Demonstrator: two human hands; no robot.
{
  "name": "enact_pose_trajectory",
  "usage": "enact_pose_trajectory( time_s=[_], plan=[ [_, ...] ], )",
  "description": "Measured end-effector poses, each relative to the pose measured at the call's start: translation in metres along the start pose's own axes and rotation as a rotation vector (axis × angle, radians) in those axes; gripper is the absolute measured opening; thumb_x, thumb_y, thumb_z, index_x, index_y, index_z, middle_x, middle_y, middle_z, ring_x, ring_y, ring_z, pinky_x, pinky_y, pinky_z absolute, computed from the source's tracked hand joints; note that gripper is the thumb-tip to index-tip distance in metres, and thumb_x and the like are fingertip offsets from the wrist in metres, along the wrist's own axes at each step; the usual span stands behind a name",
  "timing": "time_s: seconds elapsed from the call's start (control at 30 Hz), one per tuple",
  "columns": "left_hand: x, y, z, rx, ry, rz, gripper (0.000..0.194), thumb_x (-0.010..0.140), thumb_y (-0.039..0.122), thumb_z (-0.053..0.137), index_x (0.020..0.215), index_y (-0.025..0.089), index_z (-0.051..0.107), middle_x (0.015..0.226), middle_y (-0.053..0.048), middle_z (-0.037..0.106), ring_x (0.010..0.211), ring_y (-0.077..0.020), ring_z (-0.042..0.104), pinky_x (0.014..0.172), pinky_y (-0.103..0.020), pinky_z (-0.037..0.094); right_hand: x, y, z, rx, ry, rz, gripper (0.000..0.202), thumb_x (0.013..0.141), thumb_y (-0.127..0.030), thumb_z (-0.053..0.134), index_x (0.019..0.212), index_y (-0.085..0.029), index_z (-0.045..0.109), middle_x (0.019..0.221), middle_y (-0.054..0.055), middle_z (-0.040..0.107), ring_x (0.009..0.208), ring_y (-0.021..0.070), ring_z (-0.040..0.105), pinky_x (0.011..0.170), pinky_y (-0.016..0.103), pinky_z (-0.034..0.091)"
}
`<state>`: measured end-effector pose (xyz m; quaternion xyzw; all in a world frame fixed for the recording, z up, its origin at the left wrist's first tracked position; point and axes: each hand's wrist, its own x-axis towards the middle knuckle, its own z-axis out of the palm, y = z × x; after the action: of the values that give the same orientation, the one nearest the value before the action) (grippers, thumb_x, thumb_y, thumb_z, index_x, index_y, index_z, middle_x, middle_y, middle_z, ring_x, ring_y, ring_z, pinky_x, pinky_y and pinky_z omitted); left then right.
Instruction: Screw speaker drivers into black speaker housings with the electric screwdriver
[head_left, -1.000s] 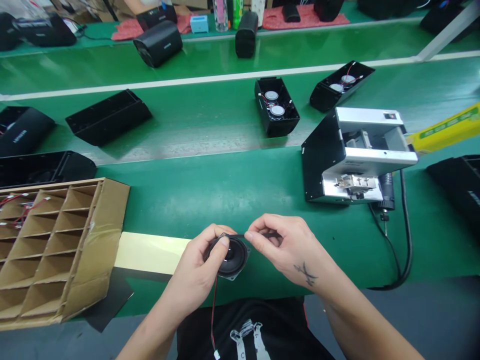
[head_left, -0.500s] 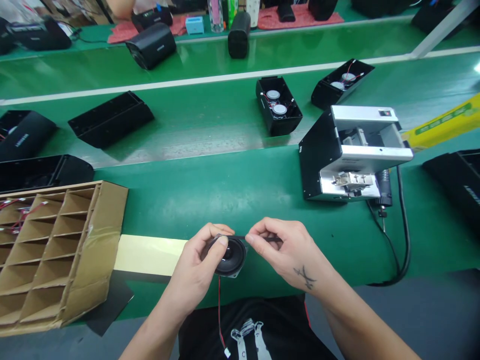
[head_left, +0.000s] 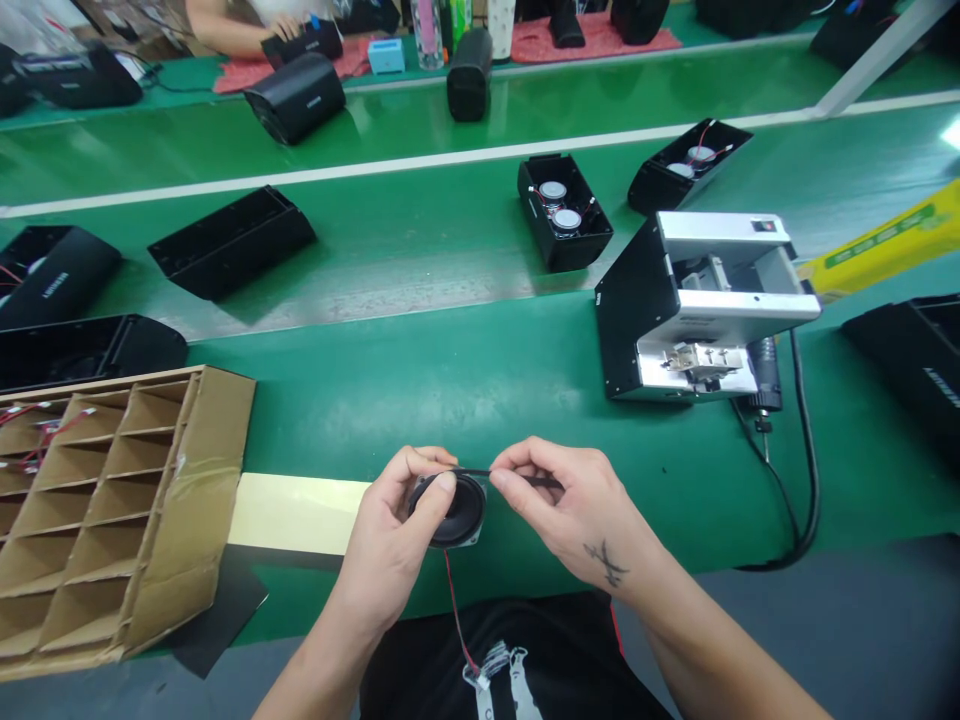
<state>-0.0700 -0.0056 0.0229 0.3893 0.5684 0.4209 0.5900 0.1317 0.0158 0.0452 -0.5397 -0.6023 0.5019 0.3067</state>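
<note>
A round black speaker driver (head_left: pixel 459 512) is held by my left hand (head_left: pixel 401 525), the thumb across its front and the fingers behind its upper left edge. A thin black strip (head_left: pixel 472 471) runs along the driver's top edge to my right hand (head_left: pixel 559 500), which pinches it between thumb and fingers; its other end shows past the fingers. From the driver's underside a red and black wire (head_left: pixel 459 615) hangs over my lap, with a white connector at its end. Left of my left hand lies a pale yellow sheet (head_left: pixel 296 512).
A divided cardboard box (head_left: pixel 217 480) stands at the left. A silver and black machine (head_left: pixel 705 310) with a thick cable is at the right. Beyond are black housings (head_left: pixel 232 245), one holding two drivers (head_left: pixel 566 215). A person's hand (head_left: pixel 286 27) is across the line.
The driver has shifted slightly left, and its hanging wire has swung right. More thin strip shows between my hands. The housings on the line have moved a little right; the person's hand has come into view.
</note>
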Motion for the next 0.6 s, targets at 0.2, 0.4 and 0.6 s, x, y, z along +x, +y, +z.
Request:
enact_pose_trajectory(
  time_s=[0.2, 0.4, 0.6],
  plan=[
    [-0.003, 0.001, 0.001, -0.038, -0.008, -0.05, 0.032, 0.09, 0.051, 0.077, 0.091, 0.021, 0.066, 0.115, -0.003, 0.064, 0.101, -0.0163, 0.063, 0.085, -0.025, 0.05, 0.0, -0.002, -0.001, 0.031, -0.01, 0.014, 0.02, 0.097, -0.032, 0.065, 0.084, -0.019, 0.072, 0.067, -0.003, 0.067, 0.056, 0.0082, 0.051, 0.052, 0.022, 0.039],
    [-0.008, 0.004, 0.001, -0.089, -0.039, -0.086, 0.032, 0.09, 0.052, 0.076, 0.095, 0.022, 0.068, 0.118, -0.004, 0.065, 0.109, -0.0184, 0.063, 0.088, -0.025, 0.051, -0.002, 0.0, -0.002, 0.073, -0.028, 0.032, 0.024, 0.098, -0.033, 0.064, 0.08, -0.018, 0.069, 0.066, -0.004, 0.063, 0.055, 0.0069, 0.046, 0.05, 0.02, 0.037],
    [-0.01, 0.002, 0.0, -0.064, -0.148, -0.13, 0.028, 0.098, 0.05, 0.068, 0.1, 0.023, 0.066, 0.132, -0.006, 0.068, 0.12, -0.0218, 0.064, 0.094, -0.029, 0.051, 0.002, -0.01, -0.011, 0.049, -0.017, 0.001, 0.021, 0.096, -0.031, 0.065, 0.08, -0.019, 0.071, 0.067, -0.004, 0.065, 0.055, 0.0063, 0.048, 0.05, 0.019, 0.037]
  ],
)
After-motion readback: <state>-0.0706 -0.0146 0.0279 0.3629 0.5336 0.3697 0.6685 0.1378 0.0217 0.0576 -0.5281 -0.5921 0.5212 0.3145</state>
